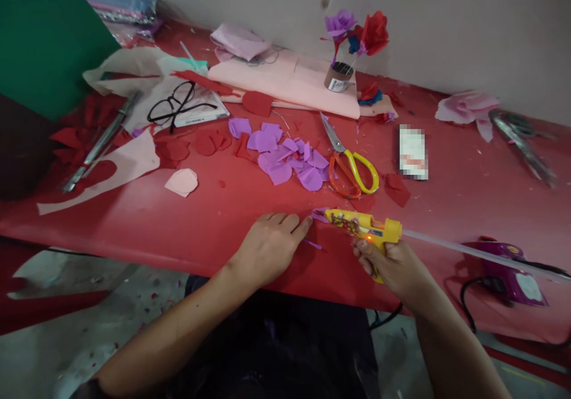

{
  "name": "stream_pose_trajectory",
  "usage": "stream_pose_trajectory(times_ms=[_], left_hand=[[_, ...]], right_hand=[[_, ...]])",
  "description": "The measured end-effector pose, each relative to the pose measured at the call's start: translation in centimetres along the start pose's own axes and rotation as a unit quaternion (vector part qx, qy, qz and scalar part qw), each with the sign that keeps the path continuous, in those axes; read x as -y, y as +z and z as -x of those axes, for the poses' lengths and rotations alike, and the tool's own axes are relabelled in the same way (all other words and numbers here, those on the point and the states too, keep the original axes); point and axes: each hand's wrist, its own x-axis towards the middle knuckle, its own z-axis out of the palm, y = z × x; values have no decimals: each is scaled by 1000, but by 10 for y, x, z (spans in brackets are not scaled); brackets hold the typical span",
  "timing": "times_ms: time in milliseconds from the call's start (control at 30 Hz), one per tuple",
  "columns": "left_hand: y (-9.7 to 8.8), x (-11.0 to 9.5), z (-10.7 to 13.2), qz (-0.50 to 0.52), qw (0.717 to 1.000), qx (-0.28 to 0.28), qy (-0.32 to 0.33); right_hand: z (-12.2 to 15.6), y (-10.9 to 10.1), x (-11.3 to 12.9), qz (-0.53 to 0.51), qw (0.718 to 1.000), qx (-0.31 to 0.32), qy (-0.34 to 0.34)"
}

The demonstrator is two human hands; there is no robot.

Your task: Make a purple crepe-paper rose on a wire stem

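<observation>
My right hand (392, 266) is closed round the grip of a yellow glue gun (366, 226) with a clear glue stick (482, 255) trailing out to the right. The nozzle points left at a small purple paper piece (319, 213) on the red table (223, 209). My left hand (267, 245) rests on the table near its front edge, fingers curled, fingertips pinning that purple piece. A thin purple strip (313, 245) lies between my hands.
Purple petals (289, 158) and orange-yellow scissors (350, 164) lie just beyond. Further back are black glasses (176, 106), pink paper (285, 81), paper flowers in a small can (341, 72), red scraps, a metal tool (100, 143) at left, a purple device (508, 274) with cord at right, green sheet (40, 36).
</observation>
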Motion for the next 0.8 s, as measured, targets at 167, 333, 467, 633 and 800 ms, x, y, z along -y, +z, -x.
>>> stream_pose_trajectory(times_ms=[167,333,467,633,800], left_hand=[[0,0,0,3,1000,3,-5],[0,-1,0,3,1000,8,-6],[1,-1,0,2,1000,0,-2],[1,0,0,1,1000,-10,2],[0,-1,1,2,1000,-10,4]], right_hand=[[3,0,-2,3,1000,-5,7],[4,-2,-2,9,1000,-4,0],[1,-3,1,12,1000,-9,14],[-3,-5,3,16,1000,-5,15],[-4,-5,1,-3,1000,-11,10]])
